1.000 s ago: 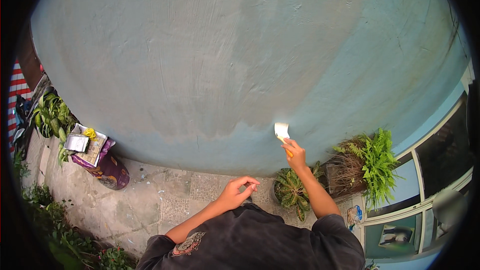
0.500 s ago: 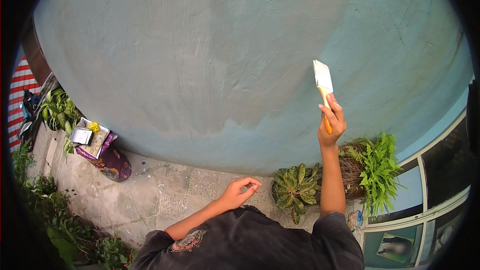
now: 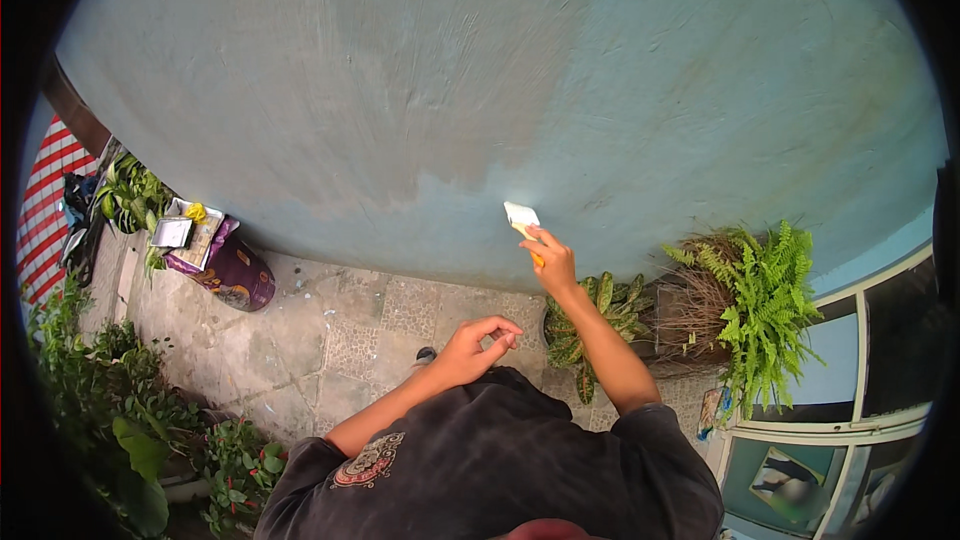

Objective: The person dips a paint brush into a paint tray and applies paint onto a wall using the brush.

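Note:
A curved wall [image 3: 720,80] rises before me, grey on the left and middle, pale blue to the right and along the bottom. My right hand [image 3: 551,258] grips a paintbrush [image 3: 521,214] with white-coated bristles and a yellow handle, at the lower part of the wall near the grey coat's ragged edge; whether the bristles touch it I cannot tell. My left hand [image 3: 479,345] hangs open in front of my dark shirt, fingers loosely bent, holding nothing. A variegated plant [image 3: 610,310] grows below my right arm.
On the left, a purple sack or drum [image 3: 235,280] bears a small paint tray [image 3: 172,234] and yellow cloth [image 3: 196,212]. A fern [image 3: 760,320] stands right, beside framed window panels [image 3: 900,350]. Tiled paving [image 3: 270,360] runs below, with leafy plants [image 3: 130,440] at lower left.
My right hand and brush went up and rightward half a second ago and are now lower and further left. My left hand is slightly higher. The view has shifted a little.

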Action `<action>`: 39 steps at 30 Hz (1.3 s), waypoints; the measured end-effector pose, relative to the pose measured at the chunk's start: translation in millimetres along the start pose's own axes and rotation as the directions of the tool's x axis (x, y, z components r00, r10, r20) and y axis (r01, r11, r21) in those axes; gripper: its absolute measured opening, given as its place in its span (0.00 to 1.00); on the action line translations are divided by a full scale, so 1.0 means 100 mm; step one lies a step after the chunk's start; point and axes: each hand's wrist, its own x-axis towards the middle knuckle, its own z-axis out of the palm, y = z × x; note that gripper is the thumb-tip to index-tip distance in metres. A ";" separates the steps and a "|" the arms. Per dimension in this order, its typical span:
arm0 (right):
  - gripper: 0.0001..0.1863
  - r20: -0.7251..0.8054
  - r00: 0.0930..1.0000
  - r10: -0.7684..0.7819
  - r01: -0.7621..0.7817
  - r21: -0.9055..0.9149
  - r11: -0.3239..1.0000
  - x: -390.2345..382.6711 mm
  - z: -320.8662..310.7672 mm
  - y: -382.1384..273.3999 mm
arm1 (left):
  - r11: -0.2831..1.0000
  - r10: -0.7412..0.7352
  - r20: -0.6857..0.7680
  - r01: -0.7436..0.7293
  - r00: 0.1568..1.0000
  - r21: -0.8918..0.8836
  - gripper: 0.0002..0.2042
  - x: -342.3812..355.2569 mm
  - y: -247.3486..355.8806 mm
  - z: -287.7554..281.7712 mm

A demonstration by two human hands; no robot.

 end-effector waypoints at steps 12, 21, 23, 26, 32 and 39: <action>0.09 -0.315 0.828 -0.464 0.436 -0.159 0.886 0.92 -0.26 -0.35 | 1.000 0.029 0.007 -0.029 1.000 0.006 0.08 0.25 0.07 0.35; 0.11 0.106 0.994 -0.016 0.009 0.063 0.998 0.57 0.19 -0.23 | 0.998 0.064 0.006 -0.064 0.998 0.008 0.08 0.37 -0.02 0.32; 0.12 0.001 0.997 -0.082 0.082 0.054 0.995 1.13 -0.44 -0.60 | 0.999 0.048 0.005 -0.048 0.999 0.006 0.08 0.35 -0.03 0.30; 0.12 -0.172 0.948 -0.267 0.271 -0.003 0.963 1.82 -1.33 -1.07 | 0.999 0.046 0.016 -0.045 0.999 -0.029 0.09 0.40 -0.12 0.30; 0.09 -0.323 0.573 -0.753 0.642 -0.395 0.657 2.42 -2.14 -1.48 | 0.997 0.061 0.051 -0.059 0.997 -0.041 0.10 0.44 -0.13 0.32; 0.11 0.182 0.808 -0.560 0.589 -0.247 0.769 1.79 -1.54 -1.16 | 0.995 0.098 0.080 -0.095 0.992 -0.043 0.10 0.60 -0.24 0.11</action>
